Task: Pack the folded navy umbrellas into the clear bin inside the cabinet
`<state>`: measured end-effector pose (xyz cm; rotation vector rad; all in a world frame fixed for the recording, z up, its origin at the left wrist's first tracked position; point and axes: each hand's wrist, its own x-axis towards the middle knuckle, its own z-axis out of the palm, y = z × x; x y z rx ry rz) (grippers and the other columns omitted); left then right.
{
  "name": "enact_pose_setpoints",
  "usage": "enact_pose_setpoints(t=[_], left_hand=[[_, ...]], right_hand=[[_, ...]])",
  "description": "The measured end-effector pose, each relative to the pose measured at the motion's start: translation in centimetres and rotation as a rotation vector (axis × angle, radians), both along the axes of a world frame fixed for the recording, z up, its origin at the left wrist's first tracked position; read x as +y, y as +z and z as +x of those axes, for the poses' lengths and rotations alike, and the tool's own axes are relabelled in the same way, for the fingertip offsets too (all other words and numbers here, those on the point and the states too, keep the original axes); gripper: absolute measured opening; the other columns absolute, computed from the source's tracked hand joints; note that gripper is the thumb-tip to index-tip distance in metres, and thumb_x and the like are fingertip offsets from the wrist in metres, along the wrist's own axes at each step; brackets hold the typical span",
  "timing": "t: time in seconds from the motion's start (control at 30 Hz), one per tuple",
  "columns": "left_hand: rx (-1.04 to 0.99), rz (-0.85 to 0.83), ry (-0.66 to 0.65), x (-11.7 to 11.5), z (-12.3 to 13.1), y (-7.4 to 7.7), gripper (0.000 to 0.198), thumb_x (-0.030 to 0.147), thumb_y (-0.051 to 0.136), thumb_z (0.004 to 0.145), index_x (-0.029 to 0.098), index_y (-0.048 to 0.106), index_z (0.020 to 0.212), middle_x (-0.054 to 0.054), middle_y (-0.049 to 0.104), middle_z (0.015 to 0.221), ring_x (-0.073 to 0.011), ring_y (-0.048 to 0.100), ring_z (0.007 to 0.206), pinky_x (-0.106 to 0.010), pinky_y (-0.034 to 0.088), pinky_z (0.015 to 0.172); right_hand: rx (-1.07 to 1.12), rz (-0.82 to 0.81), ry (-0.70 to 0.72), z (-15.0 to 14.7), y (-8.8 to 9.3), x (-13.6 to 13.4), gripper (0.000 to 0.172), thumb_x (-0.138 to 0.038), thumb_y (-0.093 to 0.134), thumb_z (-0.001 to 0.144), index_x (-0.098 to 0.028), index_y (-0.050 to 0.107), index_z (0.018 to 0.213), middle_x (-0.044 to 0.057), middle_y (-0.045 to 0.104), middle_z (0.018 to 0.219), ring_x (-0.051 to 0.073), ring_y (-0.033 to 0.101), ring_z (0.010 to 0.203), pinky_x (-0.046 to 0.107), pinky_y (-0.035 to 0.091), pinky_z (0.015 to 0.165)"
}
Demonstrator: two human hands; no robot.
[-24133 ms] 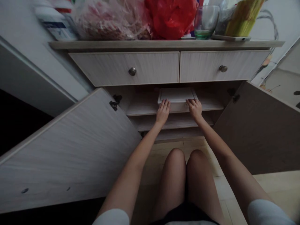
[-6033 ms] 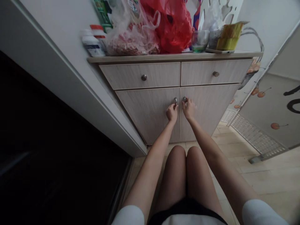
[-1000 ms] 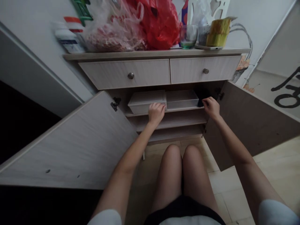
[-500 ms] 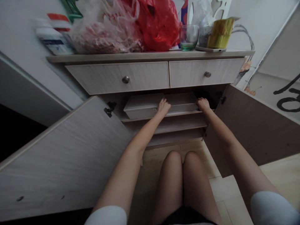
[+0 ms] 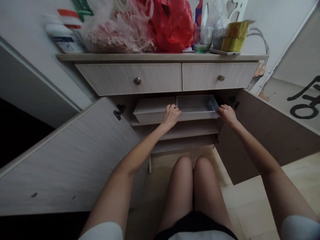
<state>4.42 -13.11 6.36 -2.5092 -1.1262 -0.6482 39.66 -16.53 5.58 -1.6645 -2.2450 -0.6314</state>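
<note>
Both hands at a clear plastic tray (image 5: 197, 106) on the cabinet shelf (image 5: 200, 120), apparently working it out toward the front edge.

Left to right: a white plastic box (image 5: 150, 110) sits just beside the tray; the left hand (image 5: 171, 115) curls where box and tray meet, though which one it grips I cannot tell; the right hand (image 5: 226, 114) appears clasped on the tray's right end, near the open right cabinet door (image 5: 260, 133). Clearing the shelf edge would call for a firm, level hold on both ends.

two trays (image 5: 197, 107) side by side on a shelf (image 5: 147, 123) (drawers (image 5: 128, 79) above)
</note>
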Motion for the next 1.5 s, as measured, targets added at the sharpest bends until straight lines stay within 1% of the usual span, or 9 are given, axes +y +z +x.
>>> enact_pose_setpoints(t=[0.17, 0.37, 0.63, 0.8, 0.9, 1.1, 1.23, 1.37, 1.5], left_hand=[[-0.029, 0.023, -0.063, -8.2, -2.9, -1.1, 0.027, 0.020, 0.050, 0.097, 0.023, 0.077, 0.099, -0.010, 0.075, 0.090, -0.0278, 0.055, 0.102, -0.049, 0.037, 0.096], [-0.037, -0.066, -0.055, -17.5, -5.3, -4.5, 0.031, 0.016, 0.050, 0.096, 0.027, 0.076, 0.107, -0.008, 0.076, 0.094, -0.0269, 0.058, 0.103, -0.046, 0.038, 0.094], [-0.086, -0.146, 0.001, -24.7, -7.5, -10.0, 0.033, 0.010, 0.052, 0.091, 0.028, 0.076, 0.107, -0.007, 0.076, 0.093, -0.0265, 0.061, 0.098, -0.044, 0.042, 0.089], [-0.231, -0.266, 0.027, -25.6, -8.3, -12.6, 0.034, 0.011, 0.050, 0.092, 0.029, 0.078, 0.102, -0.007, 0.077, 0.090, -0.0266, 0.064, 0.100, -0.045, 0.044, 0.090], [-0.451, -0.410, 0.057, -25.3, -8.6, -13.7, 0.019, 0.032, 0.061, 0.091, 0.030, 0.079, 0.097, -0.007, 0.077, 0.093, -0.0287, 0.065, 0.104, -0.049, 0.044, 0.099], [-1.250, -0.858, 0.472, -23.4, -6.5, -15.5, 0.062, 0.060, 0.052, 0.091, 0.026, 0.055, 0.143, -0.012, 0.048, 0.156, -0.0288, 0.045, 0.143, -0.045, 0.039, 0.116], [-1.455, -1.167, 0.416, -22.5, -5.1, -15.8, 0.059, 0.055, 0.053, 0.092, 0.031, 0.052, 0.147, -0.006, 0.046, 0.158, -0.0270, 0.042, 0.147, -0.045, 0.039, 0.117], [-1.479, -1.256, 0.363, -22.2, -5.1, -15.8, 0.055, 0.055, 0.058, 0.089, 0.031, 0.062, 0.138, -0.005, 0.058, 0.148, -0.0303, 0.050, 0.141, -0.049, 0.041, 0.116], [-1.474, -1.250, 0.370, -22.0, -5.2, -15.6, 0.058, 0.059, 0.061, 0.087, 0.030, 0.063, 0.137, -0.006, 0.058, 0.146, -0.0317, 0.053, 0.138, -0.048, 0.043, 0.114]], right_hand=[[0.044, -0.001, 0.154, -0.8, -1.3, -8.4, 0.025, -0.022, 0.052, 0.099, -0.018, 0.076, 0.094, 0.010, 0.069, 0.091, 0.022, 0.056, 0.088, 0.031, 0.037, 0.077], [0.110, -0.081, 0.186, -2.3, -4.2, -17.9, 0.023, -0.016, 0.053, 0.096, -0.023, 0.075, 0.097, 0.009, 0.069, 0.091, 0.022, 0.058, 0.087, 0.033, 0.041, 0.080], [0.128, -0.132, 0.264, -4.8, -8.8, -23.1, 0.024, -0.016, 0.052, 0.098, -0.025, 0.074, 0.095, 0.007, 0.069, 0.088, 0.022, 0.059, 0.083, 0.033, 0.043, 0.076], [0.109, -0.086, 0.306, -5.7, -10.0, -23.2, 0.020, -0.014, 0.056, 0.097, -0.022, 0.073, 0.091, 0.005, 0.069, 0.084, 0.020, 0.058, 0.082, 0.031, 0.041, 0.076], [0.101, -0.093, 0.311, -5.9, -10.0, -22.9, 0.018, -0.013, 0.058, 0.095, -0.021, 0.073, 0.090, 0.005, 0.068, 0.083, 0.020, 0.058, 0.082, 0.031, 0.040, 0.075], [0.054, -0.181, 0.282, -6.1, -9.3, -22.6, 0.016, -0.013, 0.062, 0.092, -0.023, 0.074, 0.089, 0.005, 0.070, 0.083, 0.020, 0.064, 0.083, 0.033, 0.043, 0.072], [0.144, -0.276, 0.236, -5.9, -7.7, -22.0, 0.019, -0.034, 0.063, 0.095, -0.027, 0.075, 0.108, 0.005, 0.073, 0.102, 0.019, 0.069, 0.087, 0.029, 0.047, 0.066], [0.307, -0.236, 0.072, -4.7, -5.4, -16.8, 0.042, -0.049, 0.056, 0.096, -0.027, 0.065, 0.131, 0.007, 0.071, 0.112, 0.019, 0.069, 0.087, 0.028, 0.050, 0.066], [0.406, -0.153, -0.172, -3.4, -3.9, -6.2, 0.042, -0.038, 0.049, 0.100, -0.015, 0.063, 0.131, 0.015, 0.066, 0.125, 0.027, 0.063, 0.113, 0.032, 0.050, 0.086]])
